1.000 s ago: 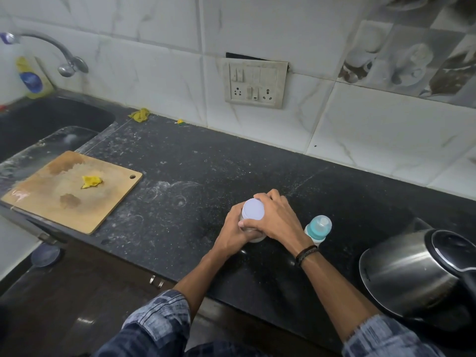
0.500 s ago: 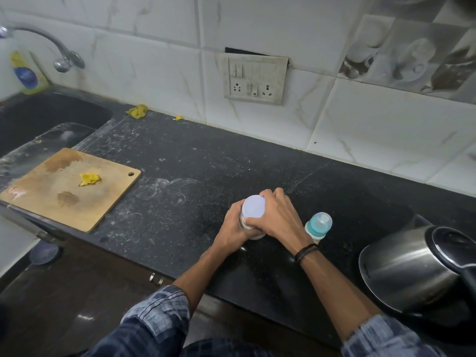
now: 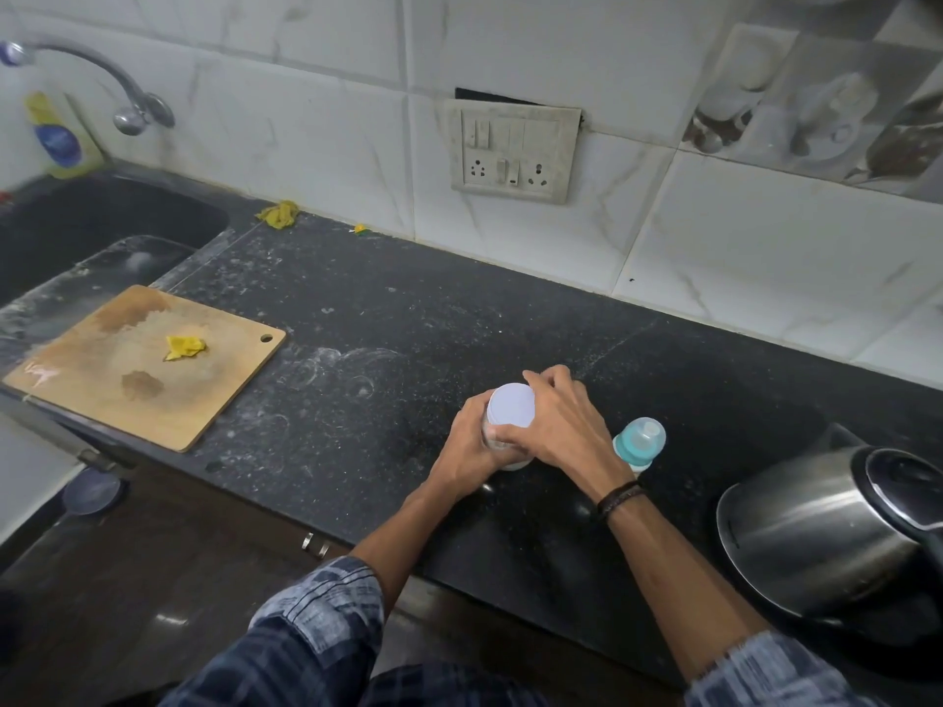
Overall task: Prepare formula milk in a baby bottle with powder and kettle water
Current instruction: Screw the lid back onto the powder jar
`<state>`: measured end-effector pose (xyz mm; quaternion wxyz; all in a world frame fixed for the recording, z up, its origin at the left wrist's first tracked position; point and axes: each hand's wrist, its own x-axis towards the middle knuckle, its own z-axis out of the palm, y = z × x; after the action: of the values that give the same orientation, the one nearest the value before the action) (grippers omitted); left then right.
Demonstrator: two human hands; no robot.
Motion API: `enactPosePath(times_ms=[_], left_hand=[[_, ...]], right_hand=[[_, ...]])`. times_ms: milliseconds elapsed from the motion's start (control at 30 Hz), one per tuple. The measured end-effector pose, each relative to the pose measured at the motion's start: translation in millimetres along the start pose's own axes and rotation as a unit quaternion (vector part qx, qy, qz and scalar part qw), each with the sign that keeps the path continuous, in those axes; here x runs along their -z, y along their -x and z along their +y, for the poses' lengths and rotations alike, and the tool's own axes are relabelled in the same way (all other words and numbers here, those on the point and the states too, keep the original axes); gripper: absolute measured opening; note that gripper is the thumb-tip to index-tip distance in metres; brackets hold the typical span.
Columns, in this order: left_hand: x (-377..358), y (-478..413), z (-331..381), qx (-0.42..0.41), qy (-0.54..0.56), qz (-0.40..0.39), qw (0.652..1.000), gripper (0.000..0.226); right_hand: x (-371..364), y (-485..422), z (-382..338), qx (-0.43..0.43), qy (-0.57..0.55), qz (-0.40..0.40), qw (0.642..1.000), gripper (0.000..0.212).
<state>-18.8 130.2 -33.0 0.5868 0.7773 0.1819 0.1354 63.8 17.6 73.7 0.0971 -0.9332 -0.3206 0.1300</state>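
Note:
A small powder jar with a white lid (image 3: 510,406) stands on the black counter (image 3: 388,349). My left hand (image 3: 467,441) wraps its body from the left. My right hand (image 3: 559,426) curls over the lid's right side, fingers on the rim. Just right of my right hand stands the baby bottle (image 3: 640,441), with a teal collar and a clear cap. A steel kettle with a black lid (image 3: 837,523) sits at the right, near the counter's front edge.
A wooden cutting board (image 3: 102,380) with a yellow scrap on it lies at the left, by the sink (image 3: 87,232) and tap (image 3: 127,99). A switch and socket plate (image 3: 513,150) is on the tiled wall. Another yellow scrap (image 3: 278,214) lies by the wall.
My right hand's fingers have shifted round the lid's rim. The jar, bottle and kettle stay in place.

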Motion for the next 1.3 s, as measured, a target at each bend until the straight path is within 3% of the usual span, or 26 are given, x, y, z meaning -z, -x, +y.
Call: enactPosePath(times_ms=[167, 433, 633, 767, 867, 1033, 1133, 1233, 1300], left_hand=[[0.1, -0.9, -1.6, 0.002, 0.006, 0.000, 1.000, 0.085], [0.6, -0.8, 0.7, 0.009, -0.001, -0.003, 1.000, 0.075], [-0.9, -0.3, 1.5, 0.010, -0.001, -0.005, 1.000, 0.084], [0.7, -1.0, 0.2, 0.013, -0.003, -0.008, 1.000, 0.083], [1.2, -0.9, 0.8, 0.012, -0.003, -0.006, 1.000, 0.081], [1.0, -0.9, 2.9, 0.005, 0.005, -0.005, 1.000, 0.074], [2.7, -0.1, 4.6, -0.003, 0.003, -0.007, 1.000, 0.074], [3.8, -0.5, 5.3, -0.001, 0.000, -0.009, 1.000, 0.076], [3.2, -0.9, 4.5, 0.006, 0.004, -0.010, 1.000, 0.081]], right_hand=[[-0.1, 4.8, -5.5, 0.022, -0.009, -0.001, 1.000, 0.084], [7.4, 6.6, -2.8, -0.026, 0.007, -0.006, 1.000, 0.083], [14.4, 2.8, -6.6, 0.039, 0.022, -0.040, 0.998, 0.090], [10.6, 2.7, -10.1, 0.018, 0.047, -0.012, 0.999, 0.077], [13.0, 0.4, -9.3, -0.002, 0.069, 0.006, 0.998, 0.080], [16.2, -7.4, -17.7, 0.022, 0.073, -0.035, 0.996, 0.079], [12.2, -7.8, -17.6, 0.006, 0.090, 0.007, 0.996, 0.068], [12.9, -9.2, -13.1, -0.008, 0.094, 0.052, 0.994, 0.071], [16.6, -10.7, -11.5, 0.011, 0.076, 0.030, 0.997, 0.078]])
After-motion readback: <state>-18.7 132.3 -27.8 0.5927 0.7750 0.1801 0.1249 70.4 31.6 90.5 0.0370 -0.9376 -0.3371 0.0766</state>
